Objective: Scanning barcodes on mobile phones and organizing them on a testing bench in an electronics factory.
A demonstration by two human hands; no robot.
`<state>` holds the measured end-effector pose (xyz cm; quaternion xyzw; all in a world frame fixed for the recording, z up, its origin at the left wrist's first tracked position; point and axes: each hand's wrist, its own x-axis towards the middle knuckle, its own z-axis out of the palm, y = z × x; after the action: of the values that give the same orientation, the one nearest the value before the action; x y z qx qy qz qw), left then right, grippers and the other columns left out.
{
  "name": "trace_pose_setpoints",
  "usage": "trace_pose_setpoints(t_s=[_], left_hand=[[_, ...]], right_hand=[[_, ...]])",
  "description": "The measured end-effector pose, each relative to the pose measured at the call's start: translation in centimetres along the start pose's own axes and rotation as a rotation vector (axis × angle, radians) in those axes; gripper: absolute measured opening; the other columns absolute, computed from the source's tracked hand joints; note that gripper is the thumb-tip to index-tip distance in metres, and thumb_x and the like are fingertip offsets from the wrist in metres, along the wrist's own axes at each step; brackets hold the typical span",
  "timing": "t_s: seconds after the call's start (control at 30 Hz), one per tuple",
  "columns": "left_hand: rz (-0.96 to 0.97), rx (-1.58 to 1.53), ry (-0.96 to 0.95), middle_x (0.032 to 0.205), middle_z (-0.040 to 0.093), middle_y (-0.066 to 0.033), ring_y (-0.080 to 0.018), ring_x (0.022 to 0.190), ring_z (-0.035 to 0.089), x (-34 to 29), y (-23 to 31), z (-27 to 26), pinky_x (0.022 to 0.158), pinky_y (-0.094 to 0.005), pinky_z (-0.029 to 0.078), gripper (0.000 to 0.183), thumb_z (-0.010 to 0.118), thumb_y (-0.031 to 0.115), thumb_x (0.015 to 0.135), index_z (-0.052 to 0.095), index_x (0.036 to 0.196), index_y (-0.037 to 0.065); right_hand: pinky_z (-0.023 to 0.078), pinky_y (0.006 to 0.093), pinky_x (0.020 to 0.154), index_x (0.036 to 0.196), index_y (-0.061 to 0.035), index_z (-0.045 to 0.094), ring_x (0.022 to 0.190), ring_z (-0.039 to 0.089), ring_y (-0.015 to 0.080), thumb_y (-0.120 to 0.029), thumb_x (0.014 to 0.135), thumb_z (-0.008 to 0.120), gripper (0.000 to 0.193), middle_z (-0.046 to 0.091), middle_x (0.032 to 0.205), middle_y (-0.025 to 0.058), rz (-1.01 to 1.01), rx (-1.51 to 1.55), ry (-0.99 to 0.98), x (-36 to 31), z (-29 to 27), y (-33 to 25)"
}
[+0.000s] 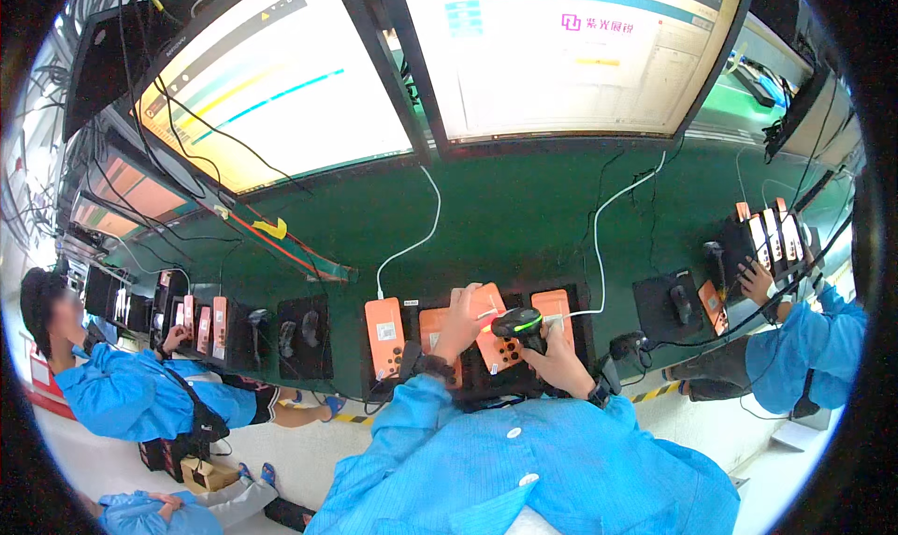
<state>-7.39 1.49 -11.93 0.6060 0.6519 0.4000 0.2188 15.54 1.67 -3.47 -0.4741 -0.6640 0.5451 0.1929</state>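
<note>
My right hand (559,360) grips a black barcode scanner (517,324) with a glowing green strip. Its red light falls beside my left hand (457,327), which is closed on the edge of an orange phone (488,301). The phone's back, with several dark camera rings, faces up under the scanner. Another orange phone (431,322) lies partly hidden by my left hand and wrist. Further left is an orange phone (383,325) with a white label and a white cable at its top end. Behind my right hand rests one more orange phone (550,303), partly covered.
Two lit monitors (281,77) (571,58) stand behind the green bench (505,217). White cables (599,226) run down from them. At left and right, co-workers in blue (131,395) (809,348) handle phones. Computer mice (681,303) lie on black mats to both sides.
</note>
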Motion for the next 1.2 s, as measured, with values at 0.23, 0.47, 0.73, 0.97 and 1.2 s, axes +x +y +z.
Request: trace_pose_setpoints(t_s=[0.23,0.47,0.73,0.97,1.2], left_hand=[[-0.072,-0.039,-0.028,0.114,0.044,-0.0163,-0.0344,0.106,0.051,-0.2,2.4,-1.1,0.091,-0.0400,0.043,0.062,0.074,0.022,0.075,0.045,0.127,0.005],[0.005,-0.253,0.037,0.111,0.055,-0.0115,-0.0251,0.107,0.054,-1.2,5.3,-1.3,0.092,-0.0341,0.043,0.048,0.074,0.016,0.077,0.051,0.117,0.002],[-0.148,-0.711,-0.079,0.106,0.060,-0.0067,-0.0130,0.102,0.057,-2.1,9.1,0.2,0.085,-0.0271,0.047,0.033,0.065,0.008,0.086,0.052,0.115,0.002],[-0.201,-0.738,-0.115,0.102,0.063,-0.0064,-0.0112,0.095,0.059,-2.6,9.3,0.0,0.081,-0.0265,0.049,0.030,0.065,0.008,0.086,0.055,0.114,0.001],[-0.228,-0.783,-0.142,0.099,0.065,-0.0067,-0.0109,0.090,0.062,-2.9,9.3,-0.1,0.078,-0.0247,0.050,0.027,0.064,0.007,0.087,0.058,0.112,-0.001]], right_hand=[[0.047,0.0424,0.072,0.107,0.0007,0.038,0.079,0.060,0.0377,-0.014,0.078,0.070,0.046,0.056,0.087,0.0201,-0.142,-0.049,0.294,0.7,-2.3,2.1],[0.043,0.0473,0.071,0.100,-0.0003,0.036,0.083,0.055,0.0487,-0.010,0.083,0.062,0.033,0.055,0.085,0.0266,0.027,-0.286,0.836,3.8,-9.8,12.0],[0.046,0.0482,0.082,0.107,0.0022,0.049,0.097,0.058,0.0474,-0.022,0.090,0.050,0.029,0.061,0.099,0.0315,0.275,-0.338,0.630,8.6,-10.3,22.8],[0.050,0.0328,0.076,0.096,0.0030,0.064,0.087,0.064,0.0243,-0.010,0.088,0.058,0.016,0.065,0.103,0.0177,-0.176,-0.007,0.360,3.4,-8.8,3.5],[0.049,0.0274,0.081,0.099,0.0026,0.067,0.088,0.065,0.0154,-0.009,0.085,0.064,0.018,0.069,0.093,0.0094,-0.210,0.157,-0.014,3.4,-3.7,-3.4]])
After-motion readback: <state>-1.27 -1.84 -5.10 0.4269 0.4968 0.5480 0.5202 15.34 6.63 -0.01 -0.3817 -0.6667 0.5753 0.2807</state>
